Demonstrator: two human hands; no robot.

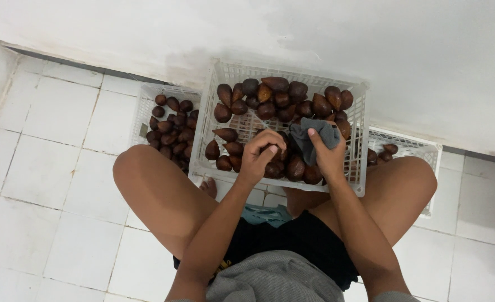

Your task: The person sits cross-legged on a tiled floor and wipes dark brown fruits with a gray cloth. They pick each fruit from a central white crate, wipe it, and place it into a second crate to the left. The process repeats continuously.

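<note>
A white plastic crate point(214, 95) stands between my knees, holding several dark brown scaly fruits point(267, 92). My left hand point(258, 156) is down in the crate's near side, fingers curled around one brown fruit point(271, 152). Beside it, my right hand point(327, 156) grips a grey cloth point(317, 137) bunched up against the fruit pile. Both hands are close together over the crate's near right part.
A second white crate point(144, 106) with several of the same fruits sits at the left behind my knee. A third white crate point(421, 151) with a few fruits is at the right. A white wall runs behind; the floor is white tile.
</note>
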